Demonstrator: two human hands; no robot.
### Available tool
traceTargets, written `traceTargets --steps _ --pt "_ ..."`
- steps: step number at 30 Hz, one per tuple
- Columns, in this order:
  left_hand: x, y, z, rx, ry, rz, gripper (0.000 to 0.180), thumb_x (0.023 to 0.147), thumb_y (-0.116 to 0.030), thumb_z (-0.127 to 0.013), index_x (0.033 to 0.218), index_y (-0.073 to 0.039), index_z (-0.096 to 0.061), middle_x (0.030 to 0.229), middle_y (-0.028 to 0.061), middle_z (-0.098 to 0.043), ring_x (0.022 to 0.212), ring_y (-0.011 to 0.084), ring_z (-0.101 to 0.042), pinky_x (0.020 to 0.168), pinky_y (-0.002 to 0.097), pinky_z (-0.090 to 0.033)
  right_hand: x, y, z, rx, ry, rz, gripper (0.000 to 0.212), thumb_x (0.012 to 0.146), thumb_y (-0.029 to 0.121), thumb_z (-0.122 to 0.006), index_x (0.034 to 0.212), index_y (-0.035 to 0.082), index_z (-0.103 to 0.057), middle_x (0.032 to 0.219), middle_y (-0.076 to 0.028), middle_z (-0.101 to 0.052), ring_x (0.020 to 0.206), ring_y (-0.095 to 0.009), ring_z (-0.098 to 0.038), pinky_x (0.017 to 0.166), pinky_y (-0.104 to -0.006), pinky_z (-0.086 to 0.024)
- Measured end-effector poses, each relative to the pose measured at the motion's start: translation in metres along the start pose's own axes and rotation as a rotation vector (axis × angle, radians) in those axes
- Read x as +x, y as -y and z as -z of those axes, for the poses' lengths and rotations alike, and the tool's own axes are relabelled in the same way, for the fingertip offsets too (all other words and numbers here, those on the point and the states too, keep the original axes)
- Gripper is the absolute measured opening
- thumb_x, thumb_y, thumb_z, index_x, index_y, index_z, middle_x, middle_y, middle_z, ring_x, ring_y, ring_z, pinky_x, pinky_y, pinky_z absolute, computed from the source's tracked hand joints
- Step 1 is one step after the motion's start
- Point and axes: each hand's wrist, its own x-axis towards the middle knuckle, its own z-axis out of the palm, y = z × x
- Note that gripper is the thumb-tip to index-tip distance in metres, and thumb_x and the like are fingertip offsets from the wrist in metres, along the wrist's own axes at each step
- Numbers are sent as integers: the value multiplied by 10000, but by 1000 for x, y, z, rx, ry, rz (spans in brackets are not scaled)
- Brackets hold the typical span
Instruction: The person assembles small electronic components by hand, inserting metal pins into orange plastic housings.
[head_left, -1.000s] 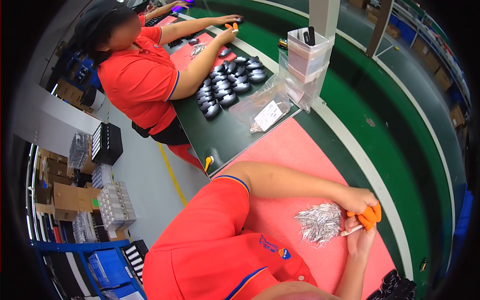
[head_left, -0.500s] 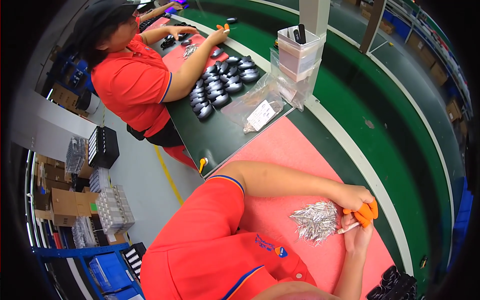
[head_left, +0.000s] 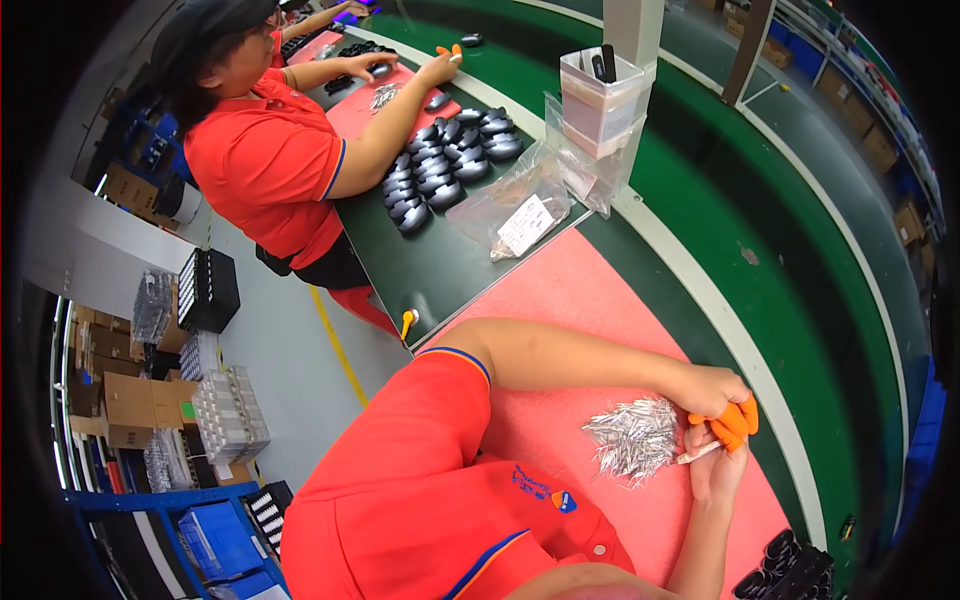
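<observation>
My left hand (head_left: pixel 714 390) and my right hand (head_left: pixel 714 474) meet at the right side of a pink mat (head_left: pixel 545 300). Orange finger covers (head_left: pixel 736 424) are on the fingertips, which are closed and pressed together. Whatever they grip is hidden among the fingers. A slim white piece (head_left: pixel 699 453) shows at my right hand; whether it is a finger cover or something held, I cannot tell. Just left of both hands, a loose pile of thin, shiny metal pieces (head_left: pixel 635 438) lies on the mat.
Beyond the mat, rows of dark shells like computer mice (head_left: pixel 437 172) and a clear labelled bag (head_left: pixel 512 215) lie on the table. A white bin (head_left: pixel 600 100) hangs by a post. A co-worker (head_left: pixel 265 150) works at the far left. Black parts (head_left: pixel 785 570) lie lower right, beside the green belt (head_left: pixel 760 260).
My hands stay together in nearly the same place, with only slight finger movement. The co-worker's farther hand has come down onto a dark shell. The whole view has shifted slightly.
</observation>
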Motion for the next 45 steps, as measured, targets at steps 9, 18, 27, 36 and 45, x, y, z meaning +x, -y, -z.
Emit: traceTargets --steps 9,18,27,36,45 --pt "-1 -5 1 -6 13 42 316 861 -164 -595 1101 41 -610 948 146 -666 805 182 -658 669 279 -517 -2 1 -5 1 -7 -6 153 916 100 -442 979 -20 -513 722 -139 -556 523 -185 -482 468 -278 -378" --pt "1 -6 1 5 15 -27 331 869 -208 -604 1103 26 -616 890 129 -673 704 167 -648 587 272 -502 0 1 1 -27 7 -2 158 909 113 -454 964 -18 -524 688 -128 -555 504 -179 -478 471 -287 -375" --pt "2 3 1 5 2 39 341 862 -213 -597 1128 -1 -617 881 125 -668 720 160 -642 601 282 -503 2 0 2 -49 62 2 226 930 168 -414 1011 -16 -519 724 -153 -585 476 -177 -485 470 -276 -403" --pt "1 -5 2 7 -2 74 352 878 -252 -592 1125 -4 -618 930 139 -662 764 180 -639 637 279 -500 2 4 -3 -44 41 11 180 890 153 -481 943 -7 -544 628 -116 -572 482 -166 -507 462 -273 -414" --pt "3 3 2 27 10 36 343 875 -255 -596 1107 -5 -629 992 155 -654 895 211 -634 766 294 -490 3 -1 7 -98 68 -23 268 923 230 -425 997 0 -543 659 -121 -585 498 -158 -514 466 -263 -412"
